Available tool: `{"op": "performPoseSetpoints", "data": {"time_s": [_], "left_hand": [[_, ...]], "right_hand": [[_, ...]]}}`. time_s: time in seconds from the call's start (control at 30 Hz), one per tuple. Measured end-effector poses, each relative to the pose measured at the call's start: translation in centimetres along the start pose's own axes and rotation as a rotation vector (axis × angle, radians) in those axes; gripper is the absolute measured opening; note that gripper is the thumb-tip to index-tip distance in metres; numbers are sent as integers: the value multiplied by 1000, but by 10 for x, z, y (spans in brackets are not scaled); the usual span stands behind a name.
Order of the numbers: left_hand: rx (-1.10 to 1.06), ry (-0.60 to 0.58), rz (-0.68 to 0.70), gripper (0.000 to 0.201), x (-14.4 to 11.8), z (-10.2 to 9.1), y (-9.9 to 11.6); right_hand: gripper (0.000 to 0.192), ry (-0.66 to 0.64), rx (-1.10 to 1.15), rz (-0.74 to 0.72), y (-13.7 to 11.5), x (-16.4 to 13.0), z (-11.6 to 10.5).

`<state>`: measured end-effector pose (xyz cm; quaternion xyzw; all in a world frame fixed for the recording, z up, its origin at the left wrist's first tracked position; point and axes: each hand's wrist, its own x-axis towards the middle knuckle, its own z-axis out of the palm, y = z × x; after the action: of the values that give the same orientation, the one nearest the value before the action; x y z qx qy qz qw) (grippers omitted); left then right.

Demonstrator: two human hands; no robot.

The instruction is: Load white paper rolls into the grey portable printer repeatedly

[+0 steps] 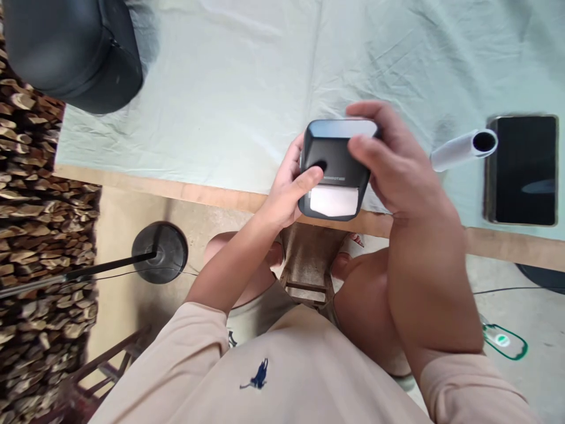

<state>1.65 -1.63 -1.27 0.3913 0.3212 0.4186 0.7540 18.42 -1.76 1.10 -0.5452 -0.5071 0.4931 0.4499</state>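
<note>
I hold a small dark grey box-shaped printer [334, 168] over the near edge of the table, with white paper showing at its slot. My left hand [288, 187] grips its left side, thumb pressed on the front face. My right hand [391, 159] wraps over its top and right side. A white paper roll [463, 149] lies on the cloth just right of my right hand.
A pale green cloth [229, 88] covers the table. A black phone [523, 169] lies at the right edge. A black round bag [73, 53] sits at the far left corner. Below are a round black stand base [161, 252], a wooden stool [309, 265] and stacked firewood [39, 235].
</note>
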Motion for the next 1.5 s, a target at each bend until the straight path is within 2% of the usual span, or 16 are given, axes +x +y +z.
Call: {"op": "performPoseSetpoints", "data": {"time_s": [0.1,0.23,0.33,0.4,0.47,0.53,0.63,0.83,0.97,1.0,1.07,1.17,1.23,1.3,1.37,1.5], "left_hand": [[-15,4,-14,51,-2,2,1],[-6,0,-14,46,-4,2,1],[-41,-1,-33,44,-1,0,1],[-116,-2,-75,42,4,-1,0],[-199,36,-127,43,9,-2,0],[-260,102,-157,41,13,-2,-1],[-304,160,-147,34,15,-2,-2],[-253,216,-81,22,13,0,-1],[-249,194,-144,25,12,0,1],[-252,166,-163,30,12,0,1],[-236,105,-170,41,11,-1,1],[-176,10,-123,46,10,-3,0],[-135,-23,-101,40,9,-4,-1],[-117,-15,-97,36,8,-4,-1],[-122,12,-100,33,7,-3,-1],[-107,26,-85,34,5,2,1]], "right_hand": [[61,-154,26,19,-5,-5,2],[56,-191,32,22,-11,-8,1],[50,-147,-15,20,-9,-7,1],[50,-64,-51,16,-4,-6,1],[51,36,-64,-45,2,-3,0],[47,50,-59,-134,6,-2,-1],[48,-69,-110,-184,5,-2,-4],[75,-231,-153,-160,-3,-8,-12],[90,-287,-209,-173,-3,-11,-23],[87,-265,-240,-194,-4,-11,-25],[75,-114,-330,-283,-6,-11,-24],[45,288,-383,-434,-14,-9,-15],[20,462,-313,-471,-22,-9,-6],[6,512,-233,-491,-30,-11,1],[9,503,-184,-505,-36,-13,4],[6,349,-452,-424,-38,-16,-3]]}}
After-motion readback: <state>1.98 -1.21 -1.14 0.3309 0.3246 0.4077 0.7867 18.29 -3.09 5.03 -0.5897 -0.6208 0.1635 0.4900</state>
